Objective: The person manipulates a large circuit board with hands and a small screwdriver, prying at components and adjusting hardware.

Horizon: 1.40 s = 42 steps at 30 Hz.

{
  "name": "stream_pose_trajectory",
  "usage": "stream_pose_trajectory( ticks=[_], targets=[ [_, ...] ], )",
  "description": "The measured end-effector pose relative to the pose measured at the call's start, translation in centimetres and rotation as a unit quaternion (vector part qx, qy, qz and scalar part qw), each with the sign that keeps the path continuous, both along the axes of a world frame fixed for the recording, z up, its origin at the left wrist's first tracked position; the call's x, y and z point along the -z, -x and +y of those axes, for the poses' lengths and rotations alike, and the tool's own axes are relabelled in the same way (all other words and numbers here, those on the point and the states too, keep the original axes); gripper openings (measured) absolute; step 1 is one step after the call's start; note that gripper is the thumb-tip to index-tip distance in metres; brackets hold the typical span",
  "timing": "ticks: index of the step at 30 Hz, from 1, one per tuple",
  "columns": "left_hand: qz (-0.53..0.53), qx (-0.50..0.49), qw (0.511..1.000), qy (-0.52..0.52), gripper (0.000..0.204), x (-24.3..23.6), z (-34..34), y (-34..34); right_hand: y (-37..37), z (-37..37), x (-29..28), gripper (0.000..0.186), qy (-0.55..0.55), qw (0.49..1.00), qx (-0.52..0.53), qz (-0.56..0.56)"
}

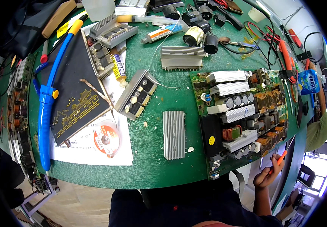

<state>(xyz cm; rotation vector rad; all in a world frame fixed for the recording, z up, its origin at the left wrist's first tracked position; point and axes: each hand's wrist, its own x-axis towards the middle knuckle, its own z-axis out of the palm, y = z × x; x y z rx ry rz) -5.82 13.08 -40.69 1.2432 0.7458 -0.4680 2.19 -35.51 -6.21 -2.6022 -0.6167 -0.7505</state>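
Note:
My right hand (265,174) grips an orange-handled tool (279,159) just past the lower right corner of a large green circuit board (273,147) with aluminium heat sinks, capacitors and copper-wound coils. To the board's left, a finned heat sink (174,134) lies on the mat; another (182,56) lies above, and an angled one with black components (135,94) lies further left. My left hand is not in view.
A blue solder sucker (46,128), dark patterned board (72,113), white paper (68,155) and red-labelled spool (106,140) occupy the mat's (152,174) left. Cylindrical components (210,43), cables and a blue packet (308,81) sit behind. Another person's arm and green sleeve (315,128) show at right.

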Motion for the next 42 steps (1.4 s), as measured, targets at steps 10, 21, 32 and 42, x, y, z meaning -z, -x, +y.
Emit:
stream_pose_trajectory(
  ticks=[10, 21, 32, 42],
  targets=[
    [-0.002, 0.041, 0.999, -0.033, 0.046, 0.4, 1.0, 0.5, -0.9, 1.1, -1.7, 0.038, 0.03, 0.999, -0.003, -0.023],
    [-0.015, 0.065, 0.996, -0.063, 0.043, 0.0, 2.2, 1.2, -1.2, 2.4, -3.1, 0.039, 0.046, 0.998, -0.017, -0.033],
    [-0.047, 0.143, 0.973, -0.178, 0.04, -1.2, 2.5, 1.1, -0.5, 2.0, -3.3, 0.039, 0.003, 0.998, -0.023, -0.058],
    [-0.216, 0.472, 0.558, -0.648, 0.038, -7.5, 5.3, 3.2, 0.1, -0.1, -2.2, 0.039, -0.08, 0.993, -0.049, -0.068]
  ],
)
